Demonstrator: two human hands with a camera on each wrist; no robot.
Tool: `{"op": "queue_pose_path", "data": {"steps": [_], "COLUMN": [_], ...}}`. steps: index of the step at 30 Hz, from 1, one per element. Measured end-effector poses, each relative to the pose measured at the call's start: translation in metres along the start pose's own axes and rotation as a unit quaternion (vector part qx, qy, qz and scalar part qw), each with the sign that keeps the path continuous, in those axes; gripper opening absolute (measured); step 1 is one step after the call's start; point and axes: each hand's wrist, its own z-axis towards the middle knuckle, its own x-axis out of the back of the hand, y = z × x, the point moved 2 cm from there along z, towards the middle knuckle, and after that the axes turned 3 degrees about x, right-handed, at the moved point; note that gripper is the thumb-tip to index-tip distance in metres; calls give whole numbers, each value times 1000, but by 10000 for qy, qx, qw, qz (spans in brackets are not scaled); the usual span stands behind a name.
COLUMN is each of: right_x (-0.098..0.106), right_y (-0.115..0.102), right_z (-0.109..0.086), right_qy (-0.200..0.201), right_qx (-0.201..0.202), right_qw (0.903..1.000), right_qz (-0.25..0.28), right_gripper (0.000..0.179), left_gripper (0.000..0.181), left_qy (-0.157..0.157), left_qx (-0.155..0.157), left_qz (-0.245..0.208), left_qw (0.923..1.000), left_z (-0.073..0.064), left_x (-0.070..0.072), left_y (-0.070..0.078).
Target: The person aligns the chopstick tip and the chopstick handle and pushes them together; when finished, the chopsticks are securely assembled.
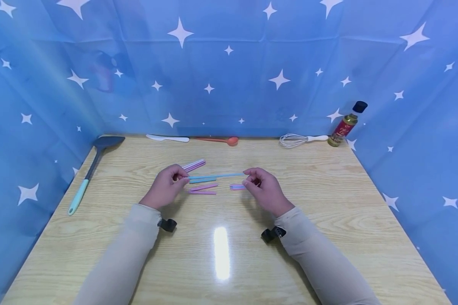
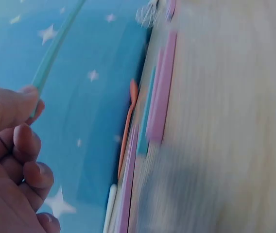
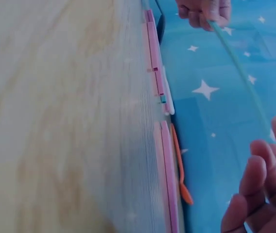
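Note:
My left hand (image 1: 166,186) pinches one end of a long, thin blue stick (image 1: 225,175) between thumb and fingertips. In the left wrist view the stick (image 2: 55,48) slants up from the pinch. My right hand (image 1: 265,188) is by the stick's other end, that end at its fingertips, with a gap between thumb and index finger. Just below the held stick lie another blue stick (image 1: 202,180) and two pink sticks (image 1: 204,192). White and purple sticks (image 1: 194,165) lie beyond the left hand, partly hidden by it. More pink and blue sticks (image 1: 236,187) reach toward the right hand.
Along the table's back edge are a white knife (image 1: 168,138), an orange spoon (image 1: 232,141), a whisk (image 1: 295,140) and an oil bottle (image 1: 341,129). A spatula (image 1: 87,178) lies along the left edge. Blue starry cloth (image 1: 229,67) hangs around the table.

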Motion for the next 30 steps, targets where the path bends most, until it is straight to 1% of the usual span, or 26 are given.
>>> {"op": "queue_pose_path", "data": {"steps": [4, 7, 10, 14, 16, 20, 25, 27, 30], "right_x": [0, 0, 1, 1, 1, 2, 3, 4, 7], "right_y": [2, 4, 4, 5, 5, 6, 7, 9, 14], "right_z": [1, 1, 2, 2, 2, 2, 2, 3, 3], "right_qy": [38, 13, 16, 66, 84, 104, 36, -71, -341], "right_qx": [-84, -117, -110, -82, -80, -111, -204, -356, -671], "right_qw": [9999, 9999, 9998, 9999, 9999, 9998, 9996, 9993, 9969], "right_qz": [66, 122, 134, 123, 123, 162, 201, 111, -217], "right_gripper": [27, 25, 26, 25, 25, 24, 25, 27, 29], "left_gripper": [10, 11, 12, 12, 12, 15, 17, 16, 13], "left_qy": [42, 27, 11, -99, -170, -292, -260, -194, -102], "left_qx": [424, 692, 946, 1185, 1282, 1433, 1528, 1574, 1596], "left_qz": [211, 505, 912, 1527, 1727, 1978, 2266, 2340, 2377], "left_qw": [9989, 9963, 9913, 9811, 9764, 9693, 9616, 9592, 9581], "left_z": [1, 1, 0, -1, -2, -2, -2, -3, -3], "left_x": [14, 22, 28, 37, 40, 43, 43, 43, 42], "left_y": [-16, -24, -28, -31, -32, -33, -33, -33, -31]}}
